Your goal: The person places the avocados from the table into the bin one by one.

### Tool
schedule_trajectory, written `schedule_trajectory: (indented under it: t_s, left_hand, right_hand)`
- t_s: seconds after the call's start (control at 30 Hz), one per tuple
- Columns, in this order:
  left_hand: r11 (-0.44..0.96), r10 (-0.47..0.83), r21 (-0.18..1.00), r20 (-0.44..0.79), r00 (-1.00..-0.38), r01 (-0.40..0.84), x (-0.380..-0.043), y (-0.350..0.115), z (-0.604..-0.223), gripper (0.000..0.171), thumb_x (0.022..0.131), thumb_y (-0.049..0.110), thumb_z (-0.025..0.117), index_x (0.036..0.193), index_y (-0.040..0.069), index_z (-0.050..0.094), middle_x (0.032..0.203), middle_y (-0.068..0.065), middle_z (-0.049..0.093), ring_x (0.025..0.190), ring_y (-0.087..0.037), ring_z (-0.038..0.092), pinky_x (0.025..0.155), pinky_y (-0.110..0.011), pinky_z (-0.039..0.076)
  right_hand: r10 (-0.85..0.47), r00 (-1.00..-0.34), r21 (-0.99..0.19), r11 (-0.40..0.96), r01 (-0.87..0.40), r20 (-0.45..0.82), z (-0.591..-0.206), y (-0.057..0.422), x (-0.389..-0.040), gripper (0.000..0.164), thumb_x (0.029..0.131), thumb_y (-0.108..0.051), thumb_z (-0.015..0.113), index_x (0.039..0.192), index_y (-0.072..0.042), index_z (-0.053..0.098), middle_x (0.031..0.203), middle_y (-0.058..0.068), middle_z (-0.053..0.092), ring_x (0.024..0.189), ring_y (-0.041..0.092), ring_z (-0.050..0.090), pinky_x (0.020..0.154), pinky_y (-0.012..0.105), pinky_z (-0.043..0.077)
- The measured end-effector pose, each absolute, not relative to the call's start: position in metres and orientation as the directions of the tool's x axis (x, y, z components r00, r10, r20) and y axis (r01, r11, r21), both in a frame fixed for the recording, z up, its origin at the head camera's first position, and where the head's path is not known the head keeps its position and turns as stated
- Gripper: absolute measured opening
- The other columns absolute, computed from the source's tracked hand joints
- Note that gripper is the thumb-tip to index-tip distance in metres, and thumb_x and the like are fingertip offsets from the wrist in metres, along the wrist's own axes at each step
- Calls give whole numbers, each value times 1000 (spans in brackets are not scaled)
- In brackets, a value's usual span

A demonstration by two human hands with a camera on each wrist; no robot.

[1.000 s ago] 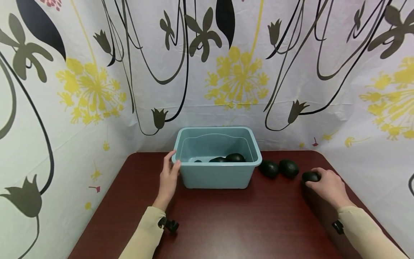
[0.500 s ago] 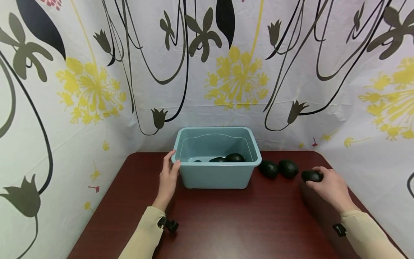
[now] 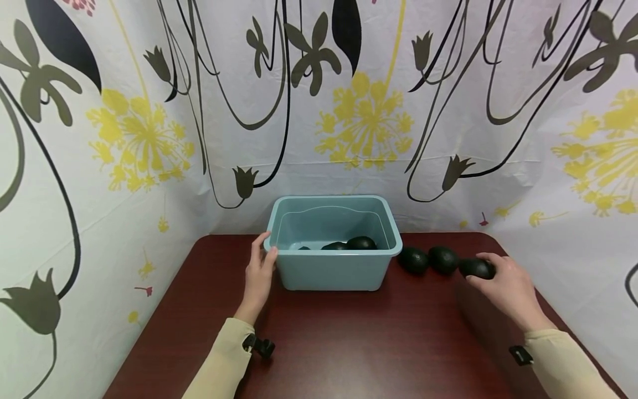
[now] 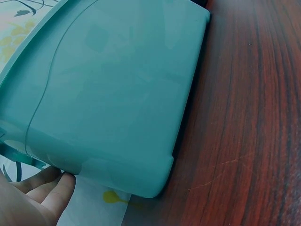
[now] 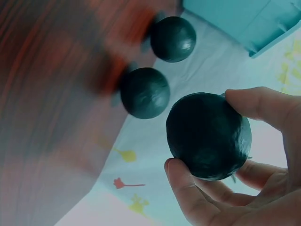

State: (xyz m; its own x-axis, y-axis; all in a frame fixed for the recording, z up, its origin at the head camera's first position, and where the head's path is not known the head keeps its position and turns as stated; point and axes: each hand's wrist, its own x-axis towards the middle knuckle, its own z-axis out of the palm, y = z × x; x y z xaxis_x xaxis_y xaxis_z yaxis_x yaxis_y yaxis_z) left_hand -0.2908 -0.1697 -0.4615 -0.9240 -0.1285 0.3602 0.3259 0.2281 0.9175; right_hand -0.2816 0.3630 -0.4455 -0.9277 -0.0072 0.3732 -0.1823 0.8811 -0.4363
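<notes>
In the head view my right hand (image 3: 510,285) holds a dark green avocado (image 3: 477,268) between thumb and fingers, over the right part of the table. The right wrist view shows this avocado (image 5: 208,136) close up, with fingertips on both sides of it. Two more avocados, one nearer the bin (image 3: 413,260) and one beside it (image 3: 443,260), lie to its left. My left hand (image 3: 258,282) grips the front left corner of a light blue plastic bin (image 3: 331,271). Inside the bin, dark avocados (image 3: 361,243) show partly above the front rim.
The bin stands at the back of a dark red wood-grain table (image 3: 344,343). A white flower-printed cloth (image 3: 309,138) hangs close behind the table and along both sides.
My right hand has lifted the avocado slightly and carried it left, close to the two lying ones. The left hand stays on the bin.
</notes>
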Motion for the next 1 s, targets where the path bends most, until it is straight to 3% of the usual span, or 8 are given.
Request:
schedule_trajectory:
  t_s: [0.6,0.9,1.0]
  left_hand:
    - [241,-132,913,366,-921,329,-296,-171,-466,52,106,38,51,154,24,36,152,-16,44,128,-28,53,97,-53,48]
    - [218,-140,915,373,-917,339,-315,-178,-491,48,104,46,53,149,44,37,150,-5,46,127,-25,53,97,-55,48]
    - [219,-142,912,382,-913,348,-314,-178,-492,48,103,49,53,148,45,38,150,-4,46,126,-24,53,97,-55,48]
  right_hand:
    - [-28,-899,-433,870,-238,438,-422,325,-264,59,85,-35,81,135,-11,59,121,19,56,102,41,54,76,56,42]
    - [-42,-882,-432,860,-270,469,-414,310,-260,59,84,-36,82,134,-13,60,122,17,57,103,41,54,76,57,42]
    - [-43,-880,-435,857,-275,472,-413,306,-258,58,84,-35,82,134,-14,60,123,16,57,103,40,54,76,56,42]
